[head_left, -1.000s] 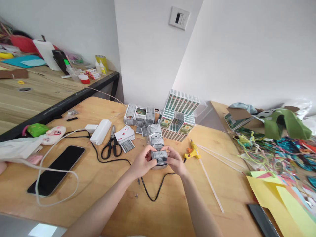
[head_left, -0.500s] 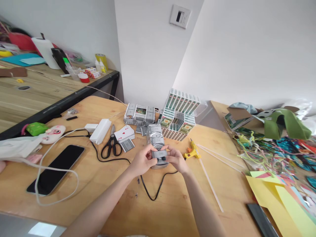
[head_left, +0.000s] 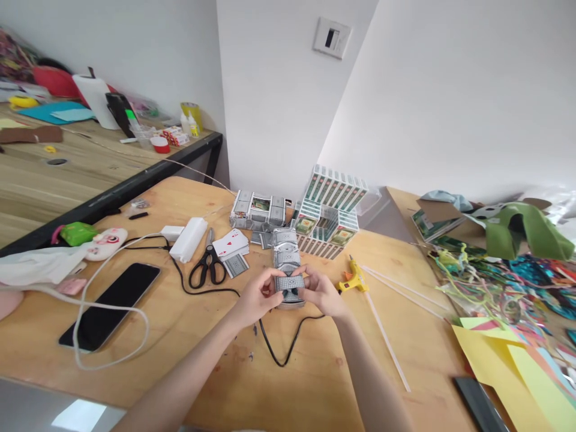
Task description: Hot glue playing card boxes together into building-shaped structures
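Observation:
My left hand [head_left: 260, 294] and my right hand [head_left: 322, 293] pinch the two sides of a grey-patterned playing card [head_left: 290, 282]. The card sits at the near end of a long model made of playing cards [head_left: 286, 243], which lies on the table. Two small dark round spots show between my thumbs; I cannot tell what they are. Behind the model stands a similar card-built piece [head_left: 257, 210]. Loose playing cards [head_left: 230, 243] and black-handled scissors [head_left: 207, 267] lie left of my hands. To the right rests a yellow glue gun [head_left: 354, 276] with a glue stick in it.
Stacked card boxes [head_left: 330, 210] stand at the back by the wall. A phone [head_left: 110, 306], a white power strip [head_left: 189, 239] and cables lie left. A black cord [head_left: 282, 363] loops close in front of my hands. Coloured paper [head_left: 490, 366] and craft scraps lie right.
The view has shifted slightly, so things appear a little lower and further right. My hands keep their pinch on the card, which now lies flatter against the model's near end.

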The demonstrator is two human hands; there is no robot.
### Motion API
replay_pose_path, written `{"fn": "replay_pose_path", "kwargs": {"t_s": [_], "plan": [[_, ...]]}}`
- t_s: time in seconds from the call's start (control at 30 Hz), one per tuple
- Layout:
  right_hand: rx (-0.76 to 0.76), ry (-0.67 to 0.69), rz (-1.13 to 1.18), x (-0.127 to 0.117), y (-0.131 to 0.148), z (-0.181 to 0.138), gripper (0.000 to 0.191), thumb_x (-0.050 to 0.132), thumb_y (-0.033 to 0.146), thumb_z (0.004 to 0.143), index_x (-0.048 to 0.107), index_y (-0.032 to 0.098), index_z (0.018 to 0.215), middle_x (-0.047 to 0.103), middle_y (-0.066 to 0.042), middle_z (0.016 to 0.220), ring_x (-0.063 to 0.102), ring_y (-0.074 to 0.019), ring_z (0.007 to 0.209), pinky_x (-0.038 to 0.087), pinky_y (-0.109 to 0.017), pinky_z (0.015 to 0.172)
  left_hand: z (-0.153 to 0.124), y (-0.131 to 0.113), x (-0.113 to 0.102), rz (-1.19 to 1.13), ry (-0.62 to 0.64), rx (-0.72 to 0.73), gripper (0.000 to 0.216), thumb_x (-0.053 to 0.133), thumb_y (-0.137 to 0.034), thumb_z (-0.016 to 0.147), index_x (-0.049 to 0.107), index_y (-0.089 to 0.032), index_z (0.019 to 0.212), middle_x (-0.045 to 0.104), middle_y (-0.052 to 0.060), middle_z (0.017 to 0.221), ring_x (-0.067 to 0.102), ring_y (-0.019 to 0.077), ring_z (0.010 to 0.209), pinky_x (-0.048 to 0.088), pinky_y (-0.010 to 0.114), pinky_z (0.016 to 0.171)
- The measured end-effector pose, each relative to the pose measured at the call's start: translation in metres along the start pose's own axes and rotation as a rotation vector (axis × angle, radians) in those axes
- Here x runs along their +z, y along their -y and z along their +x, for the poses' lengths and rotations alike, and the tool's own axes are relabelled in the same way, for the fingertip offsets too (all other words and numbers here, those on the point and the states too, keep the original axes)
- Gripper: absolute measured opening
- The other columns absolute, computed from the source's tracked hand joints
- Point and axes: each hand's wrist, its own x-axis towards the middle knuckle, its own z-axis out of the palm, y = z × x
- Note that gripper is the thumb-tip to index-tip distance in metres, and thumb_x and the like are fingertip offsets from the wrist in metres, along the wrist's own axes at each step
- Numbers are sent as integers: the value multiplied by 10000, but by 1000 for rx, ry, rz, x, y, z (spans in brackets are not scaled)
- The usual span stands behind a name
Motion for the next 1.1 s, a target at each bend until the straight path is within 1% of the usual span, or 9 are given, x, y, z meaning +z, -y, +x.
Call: {"fn": "replay_pose_path", "kwargs": {"t_s": [0.17,0.3,0.47,0.53,0.63,0.73,0.8,0.97,1.1], "plan": [[-5,5,-97,9,4,-1,342,628,310,788,457,215,1068,495,61,647,380,-66,500,293,-205,484,-6,6,1,-16,-33,-17,313,528,-197,772,479,-213,1081,451,-53,696,435,97,593,370,219,574],[-43,-72,-188,12,5,-8,368,589,292,810,413,247,1130,531,40,738,454,-88,573,368,-222,539,-9,9,10,-26,-118,-15,314,513,-202,774,470,-207,1086,485,-42,712,438,105,609,362,219,569],[-13,-134,-454,2,23,-17,341,567,216,795,473,233,1123,547,31,753,509,-99,600,406,-240,578,-8,-4,20,137,-193,-38,321,542,-240,757,525,-192,1074,418,-68,610,423,108,565,347,225,560],[62,-119,-571,-3,35,-16,343,562,185,778,495,230,1111,550,40,704,529,-110,604,409,-244,584,-5,-15,20,232,-177,-67,344,560,-261,747,551,-194,1085,377,-84,562,404,106,529,335,225,547],[169,-42,-753,-7,52,-10,329,538,158,766,523,232,1086,559,52,635,520,-116,577,390,-244,572,1,-34,16,403,-120,-110,358,596,-330,725,597,-195,1056,411,-81,534,430,114,513,315,229,522],[154,15,-936,-5,64,-4,296,521,136,752,555,230,1031,546,59,594,483,-111,547,359,-238,565,7,-50,11,609,-83,-151,375,610,-355,706,630,-199,1046,501,-60,532,480,131,517,275,239,493],[120,28,-996,-2,68,-2,277,501,116,749,567,221,997,525,58,583,470,-110,546,347,-234,562,10,-58,9,699,-42,-131,374,600,-342,710,643,-201,1054,555,-42,548,511,140,528,271,244,494],[78,23,-1044,2,70,-5,255,470,78,752,576,200,950,513,44,612,477,-111,569,343,-230,561,15,-66,10,753,64,-112,339,561,-307,732,659,-201,1038,609,-15,573,529,145,504,267,248,487],[74,2,-1015,-3,64,-8,265,488,102,773,581,209,996,545,32,655,509,-121,604,383,-240,597,13,-62,13,709,58,-97,313,538,-306,753,659,-213,1027,584,-27,545,526,140,500,274,242,491]]}}
